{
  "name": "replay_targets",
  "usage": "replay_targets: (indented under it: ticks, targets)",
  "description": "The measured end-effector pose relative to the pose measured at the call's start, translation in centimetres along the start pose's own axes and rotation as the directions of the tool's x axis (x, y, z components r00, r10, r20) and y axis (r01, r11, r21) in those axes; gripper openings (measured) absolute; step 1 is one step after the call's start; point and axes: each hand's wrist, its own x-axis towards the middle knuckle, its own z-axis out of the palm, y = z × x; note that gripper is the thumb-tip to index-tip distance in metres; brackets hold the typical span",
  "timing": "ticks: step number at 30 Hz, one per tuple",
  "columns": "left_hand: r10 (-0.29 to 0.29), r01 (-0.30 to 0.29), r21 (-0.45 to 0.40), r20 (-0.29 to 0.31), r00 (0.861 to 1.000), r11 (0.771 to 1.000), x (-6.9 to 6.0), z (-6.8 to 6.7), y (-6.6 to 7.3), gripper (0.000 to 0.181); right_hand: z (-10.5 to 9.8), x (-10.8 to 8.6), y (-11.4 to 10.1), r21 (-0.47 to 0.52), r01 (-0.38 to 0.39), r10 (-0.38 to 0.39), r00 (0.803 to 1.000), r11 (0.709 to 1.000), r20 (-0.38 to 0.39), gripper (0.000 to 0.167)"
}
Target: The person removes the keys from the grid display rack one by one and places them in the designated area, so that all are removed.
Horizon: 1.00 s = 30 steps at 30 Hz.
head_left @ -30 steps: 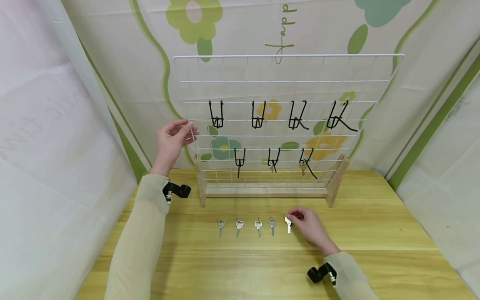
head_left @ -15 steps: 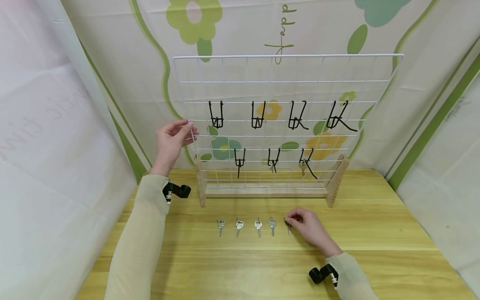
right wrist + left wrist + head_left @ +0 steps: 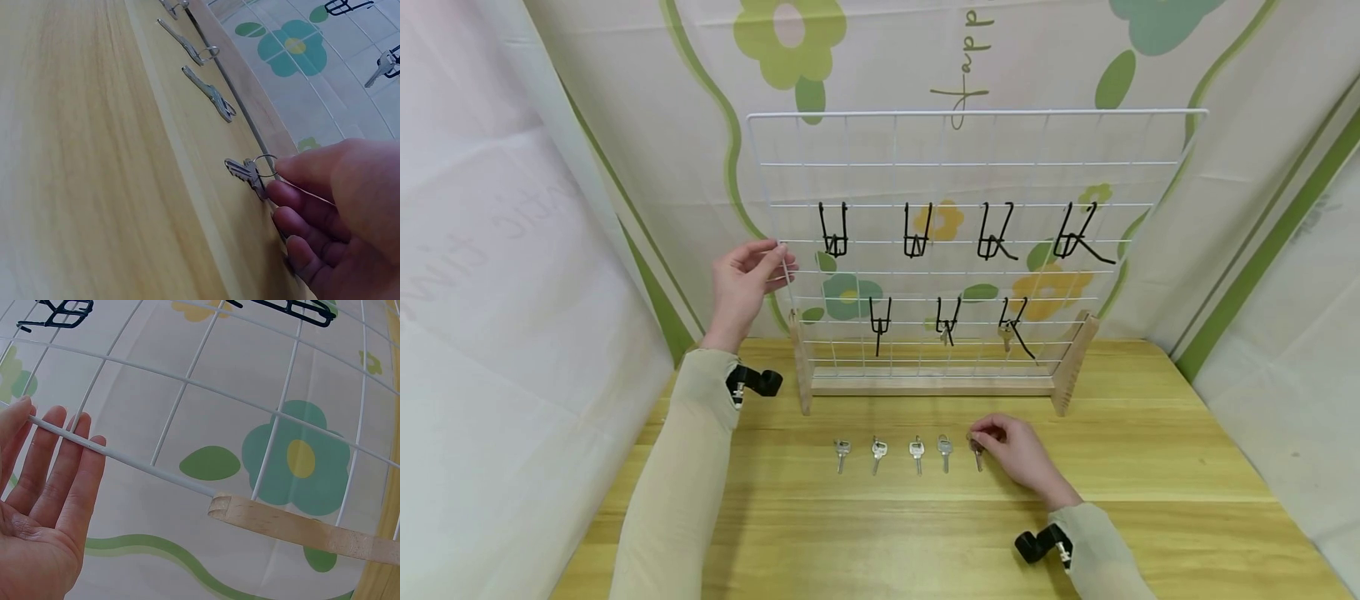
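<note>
My left hand (image 3: pixel 739 287) pinches the left edge of a white wire grid rack (image 3: pixel 977 111), the thumb on one side of the wire and the fingers on the other. At the right end of a row of keys on the table, my right hand (image 3: pixel 1018 454) holds a silver key (image 3: pixel 250 177) by its thin ring (image 3: pixel 265 165), gripped at thumb and fingertips. The right wrist view shows this key tilted close to the tabletop; whether it touches is unclear. Several other silver keys with rings, such as the nearest key (image 3: pixel 945 454), lie to its left.
Black hooks hang on the grid in two rows, among them the upper right hook (image 3: pixel 1070 242). One key (image 3: pixel 1007 337) hangs at the lower right hook, another (image 3: pixel 943 333) at the lower middle hook. Wooden feet (image 3: pixel 1072 367) support the rack on the wooden table (image 3: pixel 880 542).
In my right hand the key has turned, its bright face going darker and narrower. The right hand shifts only slightly; the left stays on the rack's edge.
</note>
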Motion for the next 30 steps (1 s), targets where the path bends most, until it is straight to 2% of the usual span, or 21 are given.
replay_targets:
  ticks: [6,13,17,22,26,30]
  targets:
    - [0.0,0.0,-0.004,-0.003,1.0,1.0,0.0,0.0,0.0,0.019,-0.1,0.0,0.0,0.023,-0.016,0.016,1.0,1.0,-0.013,0.013]
    - [-0.002,0.002,-0.009,-0.005,1.0,1.0,-0.1,0.0,-0.1,0.019,-1.6,0.3,-1.3,0.158,-0.003,0.013,0.998,0.987,-0.062,0.027]
    - [-0.004,0.004,-0.006,-0.005,1.0,1.0,-0.1,0.1,0.0,0.019,-2.9,0.7,-2.7,0.237,0.039,-0.008,0.992,0.971,-0.13,0.032]
    - [-0.005,0.005,-0.014,-0.007,1.0,1.0,-0.1,0.1,0.0,0.019,-4.3,1.2,-4.5,0.337,0.097,-0.026,0.978,0.936,-0.208,0.033]
    - [-0.007,0.006,-0.021,-0.005,1.0,1.0,0.0,0.1,0.0,0.02,-4.8,1.5,-6.0,0.383,0.085,0.004,0.974,0.92,-0.226,0.037]
    - [-0.006,0.005,-0.024,-0.004,1.0,1.0,0.0,0.1,0.0,0.021,-4.6,2.3,-7.1,0.444,0.058,0.046,0.974,0.894,-0.221,0.042]
